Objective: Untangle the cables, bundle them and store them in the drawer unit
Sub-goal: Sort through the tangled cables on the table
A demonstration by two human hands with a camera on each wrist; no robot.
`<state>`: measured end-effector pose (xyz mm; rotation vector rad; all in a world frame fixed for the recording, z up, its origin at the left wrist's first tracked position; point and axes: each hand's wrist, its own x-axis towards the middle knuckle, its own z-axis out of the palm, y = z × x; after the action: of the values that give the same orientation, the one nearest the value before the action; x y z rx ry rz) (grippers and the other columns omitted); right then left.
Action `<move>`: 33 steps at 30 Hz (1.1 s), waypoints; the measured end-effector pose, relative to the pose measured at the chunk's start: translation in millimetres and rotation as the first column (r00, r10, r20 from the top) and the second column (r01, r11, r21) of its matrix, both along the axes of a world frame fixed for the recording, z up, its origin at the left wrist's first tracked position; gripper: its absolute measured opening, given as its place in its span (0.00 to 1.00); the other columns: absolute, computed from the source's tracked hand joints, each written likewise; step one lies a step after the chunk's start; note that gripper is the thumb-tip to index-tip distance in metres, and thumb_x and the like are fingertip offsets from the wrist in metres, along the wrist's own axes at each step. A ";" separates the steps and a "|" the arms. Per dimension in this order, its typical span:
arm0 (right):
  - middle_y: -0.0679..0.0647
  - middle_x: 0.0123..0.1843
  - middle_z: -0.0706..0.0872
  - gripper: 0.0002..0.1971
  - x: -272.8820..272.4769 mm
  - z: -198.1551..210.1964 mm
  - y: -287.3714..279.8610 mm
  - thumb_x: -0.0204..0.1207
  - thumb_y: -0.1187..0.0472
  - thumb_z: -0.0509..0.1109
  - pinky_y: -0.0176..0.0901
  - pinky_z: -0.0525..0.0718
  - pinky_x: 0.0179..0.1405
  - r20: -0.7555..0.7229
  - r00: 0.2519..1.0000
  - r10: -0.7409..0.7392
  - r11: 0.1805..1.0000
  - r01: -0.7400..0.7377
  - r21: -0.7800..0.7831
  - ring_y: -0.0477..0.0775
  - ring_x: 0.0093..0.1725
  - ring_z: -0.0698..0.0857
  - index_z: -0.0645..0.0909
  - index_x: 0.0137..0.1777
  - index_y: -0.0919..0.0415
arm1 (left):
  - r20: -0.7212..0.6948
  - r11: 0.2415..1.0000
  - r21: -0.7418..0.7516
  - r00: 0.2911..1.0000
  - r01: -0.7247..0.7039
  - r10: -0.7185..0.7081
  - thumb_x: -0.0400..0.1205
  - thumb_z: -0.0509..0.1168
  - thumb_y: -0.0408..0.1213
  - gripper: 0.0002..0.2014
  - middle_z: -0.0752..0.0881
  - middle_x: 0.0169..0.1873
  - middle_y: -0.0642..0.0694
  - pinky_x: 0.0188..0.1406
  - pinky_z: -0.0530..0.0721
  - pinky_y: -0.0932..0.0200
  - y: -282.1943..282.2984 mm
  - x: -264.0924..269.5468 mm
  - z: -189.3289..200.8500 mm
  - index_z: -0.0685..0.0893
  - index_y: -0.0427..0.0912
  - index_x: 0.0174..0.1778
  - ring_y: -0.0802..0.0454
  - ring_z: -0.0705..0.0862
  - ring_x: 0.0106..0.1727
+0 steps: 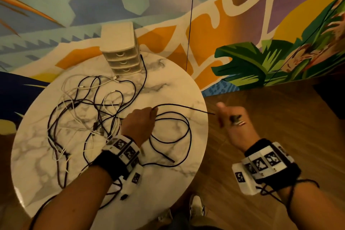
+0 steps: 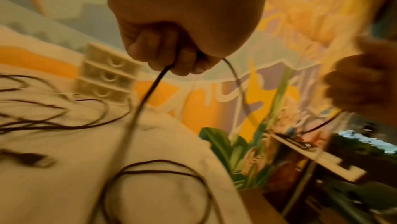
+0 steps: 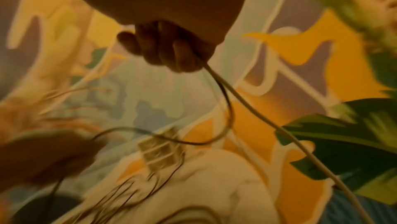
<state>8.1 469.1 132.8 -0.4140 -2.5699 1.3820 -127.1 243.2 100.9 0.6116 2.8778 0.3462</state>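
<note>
A: Item one, the black cable (image 1: pixel 183 107). Where is it, and why held that way?

B: It stretches nearly straight between the two hands, raised off the counter (image 1: pixel 169 84), on the side of the tangle (image 1: pixel 87 110) away from the wall-side drawers. The left hand (image 1: pixel 140 123) has its fingers (image 2: pixel 163 52) curled round it; the right hand (image 1: pixel 232 119), out past the counter's edge, has its fingers (image 3: pixel 171 52) closed on the other stretch. Likely reason: pulling a length taut shows it is free of knots before it is coiled.

A: Item two, its slack?

B: Loose loops (image 1: pixel 173 136) lie on the counter beside the tangle, just beside the left wrist, clear of the heap, so this cable looks mostly separated.

A: Item three, the tangle?

B: Black and white cables crossing each other, untouched by either hand. It sits between the person and the drawers.

A: Item four, the drawer unit (image 1: pixel 121 50)?

B: Beyond the tangle, at the counter's far edge. All three drawers look closed; nothing stored yet, as far as I can judge.

A: Anything unclear?

B: The right wrist view shows a pale strand too; I cannot tell what it belongs to.
</note>
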 end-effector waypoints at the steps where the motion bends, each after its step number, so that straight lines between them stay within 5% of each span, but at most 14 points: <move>1: 0.49 0.20 0.75 0.34 -1.8 -8.1 -15.1 0.76 0.31 0.46 0.49 0.78 0.36 0.126 0.986 0.110 0.994 -0.110 -0.005 0.48 0.22 0.74 0.76 0.23 0.55 | 0.003 0.998 -0.025 0.999 0.052 -0.052 0.86 0.47 0.54 0.22 0.86 0.42 0.38 0.42 0.79 0.49 9.7 16.3 7.4 0.81 0.43 0.47 0.36 0.83 0.46; 5: 0.53 0.30 0.79 0.25 -11.7 -23.8 -49.3 0.77 0.33 0.51 0.55 0.78 0.40 0.236 0.947 0.217 0.942 -0.139 -0.306 0.47 0.31 0.78 0.84 0.30 0.37 | 0.281 0.955 0.110 0.913 0.274 -0.294 0.87 0.48 0.49 0.19 0.85 0.40 0.43 0.38 0.75 0.54 44.3 67.3 28.3 0.82 0.45 0.48 0.45 0.83 0.42; 8: 0.54 0.40 0.80 0.21 -16.7 -20.6 -41.5 0.85 0.49 0.54 0.48 0.77 0.39 0.180 0.972 0.151 0.919 -0.071 -0.387 0.48 0.41 0.85 0.89 0.50 0.55 | 0.593 0.904 0.420 0.729 0.083 -0.342 0.87 0.51 0.47 0.22 0.79 0.24 0.47 0.31 0.73 0.56 53.3 86.3 22.2 0.77 0.45 0.29 0.54 0.76 0.25; 11: 0.60 0.27 0.71 0.27 -8.5 -18.7 -24.2 0.84 0.45 0.53 0.46 0.67 0.29 0.239 0.962 0.131 0.969 -0.072 -0.238 0.55 0.26 0.70 0.89 0.41 0.60 | 0.733 0.872 0.486 0.570 -0.056 -0.372 0.87 0.51 0.46 0.22 0.83 0.27 0.44 0.34 0.80 0.52 57.8 97.4 -0.9 0.79 0.42 0.31 0.52 0.77 0.24; 17: 0.43 0.19 0.77 0.34 31.3 -9.2 17.7 0.84 0.42 0.48 0.31 0.67 0.27 0.278 0.954 -0.113 0.988 0.137 -0.070 0.38 0.22 0.75 0.84 0.27 0.60 | 0.876 0.871 0.475 0.163 -0.128 -0.454 0.85 0.54 0.48 0.22 0.86 0.41 0.41 0.38 0.82 0.58 74.0 138.5 -55.1 0.83 0.32 0.45 0.51 0.84 0.31; 18: 0.44 0.20 0.77 0.35 37.4 -8.8 23.1 0.84 0.41 0.48 0.34 0.68 0.29 0.271 0.952 -0.143 0.985 0.164 -0.056 0.39 0.23 0.75 0.84 0.27 0.60 | 0.896 0.903 0.428 0.153 -0.038 -0.418 0.86 0.54 0.46 0.20 0.85 0.42 0.43 0.40 0.80 0.58 77.9 147.4 -61.6 0.82 0.33 0.45 0.51 0.84 0.32; 20: 0.45 0.19 0.76 0.35 50.0 -8.6 31.4 0.83 0.40 0.48 0.40 0.68 0.31 0.273 0.947 -0.172 0.979 0.196 -0.061 0.43 0.23 0.73 0.84 0.27 0.59 | 0.850 0.870 0.268 0.324 0.413 -0.415 0.86 0.56 0.42 0.13 0.81 0.42 0.42 0.49 0.74 0.56 86.3 163.3 -72.2 0.80 0.37 0.43 0.45 0.84 0.46; 21: 0.45 0.19 0.76 0.34 55.1 -10.8 34.4 0.84 0.41 0.48 0.41 0.69 0.31 0.274 0.944 -0.182 0.974 0.211 -0.083 0.45 0.23 0.74 0.83 0.26 0.59 | 0.770 0.752 0.108 0.424 0.650 -0.477 0.86 0.57 0.40 0.12 0.81 0.43 0.40 0.57 0.72 0.52 90.7 168.5 -75.9 0.80 0.37 0.44 0.44 0.81 0.55; 23: 0.48 0.25 0.81 0.33 67.0 -13.5 38.4 0.84 0.42 0.48 0.44 0.74 0.36 0.265 0.944 -0.194 0.965 0.232 -0.119 0.48 0.28 0.79 0.84 0.29 0.58 | 0.637 0.514 -0.153 0.482 0.844 -0.602 0.86 0.56 0.39 0.13 0.84 0.48 0.39 0.59 0.75 0.48 100.4 177.5 -72.8 0.83 0.36 0.49 0.40 0.80 0.61; 25: 0.52 0.40 0.87 0.29 77.8 -17.3 41.2 0.85 0.44 0.48 0.48 0.79 0.45 0.226 0.956 -0.185 0.971 0.214 -0.109 0.50 0.41 0.84 0.86 0.34 0.53 | 0.473 0.563 -0.177 0.571 0.808 -0.671 0.84 0.56 0.42 0.14 0.83 0.57 0.39 0.54 0.78 0.48 115.5 175.4 -67.6 0.81 0.38 0.58 0.39 0.81 0.60; 27: 0.51 0.53 0.86 0.23 84.8 -25.4 43.6 0.85 0.45 0.50 0.54 0.80 0.59 0.204 0.967 -0.152 0.976 0.180 -0.124 0.50 0.53 0.83 0.85 0.39 0.43 | 0.345 0.760 0.130 0.690 0.637 -0.637 0.82 0.59 0.47 0.20 0.79 0.63 0.40 0.56 0.77 0.50 133.6 167.3 -50.9 0.75 0.40 0.65 0.41 0.79 0.62; 28: 0.50 0.56 0.85 0.20 85.6 -28.2 43.9 0.83 0.43 0.51 0.57 0.79 0.62 0.195 0.972 -0.129 0.974 0.161 -0.159 0.50 0.57 0.82 0.84 0.40 0.38 | 0.327 0.772 0.357 0.704 0.526 -0.630 0.79 0.62 0.47 0.23 0.77 0.65 0.41 0.59 0.77 0.52 143.0 163.9 -37.2 0.74 0.40 0.67 0.44 0.78 0.64; 30: 0.48 0.60 0.84 0.15 87.1 -29.9 48.3 0.80 0.39 0.51 0.58 0.80 0.63 0.173 0.981 -0.087 0.972 0.122 -0.202 0.49 0.60 0.81 0.81 0.45 0.28 | 0.353 0.669 0.659 0.644 0.344 -0.678 0.75 0.65 0.41 0.26 0.77 0.64 0.43 0.62 0.75 0.60 162.3 157.2 -8.6 0.73 0.38 0.69 0.49 0.77 0.65; 33: 0.46 0.56 0.82 0.17 90.4 -14.5 57.1 0.86 0.47 0.50 0.30 0.80 0.48 0.083 0.995 -0.056 0.985 0.068 -0.160 0.33 0.48 0.81 0.82 0.55 0.36 | 0.485 0.733 0.591 0.577 0.337 -0.657 0.82 0.62 0.30 0.19 0.79 0.63 0.39 0.63 0.73 0.64 184.1 155.6 17.1 0.73 0.31 0.69 0.47 0.78 0.66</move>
<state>98.5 526.2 118.3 -0.5806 -2.4899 1.5887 28.6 427.3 118.0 1.0951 1.7969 0.9161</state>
